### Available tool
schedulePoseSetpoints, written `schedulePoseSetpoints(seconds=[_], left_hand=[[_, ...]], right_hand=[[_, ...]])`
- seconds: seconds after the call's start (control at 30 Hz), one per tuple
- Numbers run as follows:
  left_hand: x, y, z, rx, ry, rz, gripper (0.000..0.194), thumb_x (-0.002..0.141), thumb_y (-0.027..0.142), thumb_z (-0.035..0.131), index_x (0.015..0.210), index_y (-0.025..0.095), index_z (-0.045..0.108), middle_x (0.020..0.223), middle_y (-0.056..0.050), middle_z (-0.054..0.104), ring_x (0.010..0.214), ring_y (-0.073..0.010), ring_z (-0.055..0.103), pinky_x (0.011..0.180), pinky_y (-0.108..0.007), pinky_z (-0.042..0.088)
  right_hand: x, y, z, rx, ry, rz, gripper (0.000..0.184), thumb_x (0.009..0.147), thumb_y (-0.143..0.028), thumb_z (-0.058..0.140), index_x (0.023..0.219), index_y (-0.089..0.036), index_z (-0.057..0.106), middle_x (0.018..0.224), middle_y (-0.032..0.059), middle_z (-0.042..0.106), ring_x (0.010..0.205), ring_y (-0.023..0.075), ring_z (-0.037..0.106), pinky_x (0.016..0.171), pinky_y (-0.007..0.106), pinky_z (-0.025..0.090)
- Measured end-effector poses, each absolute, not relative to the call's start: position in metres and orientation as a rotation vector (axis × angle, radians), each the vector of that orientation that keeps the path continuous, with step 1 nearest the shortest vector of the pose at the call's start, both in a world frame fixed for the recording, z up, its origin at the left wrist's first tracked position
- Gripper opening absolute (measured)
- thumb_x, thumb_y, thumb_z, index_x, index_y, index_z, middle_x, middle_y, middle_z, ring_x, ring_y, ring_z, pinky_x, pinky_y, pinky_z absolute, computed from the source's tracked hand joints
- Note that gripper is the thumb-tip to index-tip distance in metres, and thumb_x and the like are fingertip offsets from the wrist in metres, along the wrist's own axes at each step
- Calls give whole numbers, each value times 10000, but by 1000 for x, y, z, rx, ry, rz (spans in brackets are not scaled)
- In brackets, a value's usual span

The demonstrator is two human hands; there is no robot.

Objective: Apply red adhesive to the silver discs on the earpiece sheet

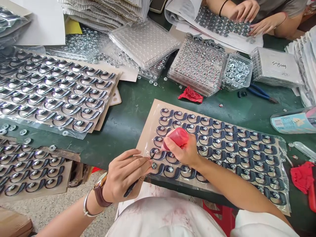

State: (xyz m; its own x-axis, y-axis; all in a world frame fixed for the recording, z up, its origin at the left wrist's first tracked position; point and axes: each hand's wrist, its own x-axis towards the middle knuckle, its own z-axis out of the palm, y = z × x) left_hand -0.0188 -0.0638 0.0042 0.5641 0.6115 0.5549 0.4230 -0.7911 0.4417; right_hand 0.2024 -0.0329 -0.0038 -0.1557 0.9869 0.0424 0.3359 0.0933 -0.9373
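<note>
White shirt, red bottle inside right grip

The bottle in the right hand is of red colour, while the thin tool in the left hand is black. Under the grip, the board is light brown, with regular rows of dark blue pieces having silver centres. Beyond the grip, the table is dark green and the cloth is red.
</note>
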Motion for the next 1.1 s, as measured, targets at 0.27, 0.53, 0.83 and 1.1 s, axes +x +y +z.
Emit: schedulePoseSetpoints(seconds=[0.27, 0.53, 0.83, 1.1], left_hand=[[-19, -58, 7, 2395, 902, 1054, 221, 832, 67, 588, 1014, 173, 656, 841, -3, 745, 699, -120, 698, 818, -313, 563], [-22, -49, 3, 2210, 1001, 1046, 175, 832, 33, 598, 904, 180, 660, 837, 3, 745, 694, -124, 684, 822, -332, 561], [-20, -60, 7, 2305, 970, 1108, 169, 844, 66, 595, 940, 181, 673, 820, 6, 747, 700, -122, 702, 819, -310, 563], [-35, -98, 15, 2770, 735, 907, 133, 913, 122, 569, 984, 82, 674, 888, -52, 756, 827, -144, 720, 862, -318, 580]], right_hand=[[202, -35, -6, -1317, -1593, 1101, 219, 866, -384, 622, 788, -188, 681, 602, 32, 712, 562, 169, 670, 614, 303, 571], [200, -39, -16, -1167, -1626, 1148, 196, 837, -403, 671, 884, -214, 652, 725, 33, 736, 677, 180, 708, 655, 308, 596], [210, -35, 13, -1205, -1482, 1371, 256, 800, -440, 719, 936, -234, 650, 700, 2, 705, 613, 166, 671, 600, 320, 584], [192, -75, -5, -1244, -1362, 1344, 222, 842, -409, 675, 931, -212, 622, 679, 17, 703, 613, 171, 686, 607, 313, 598]])
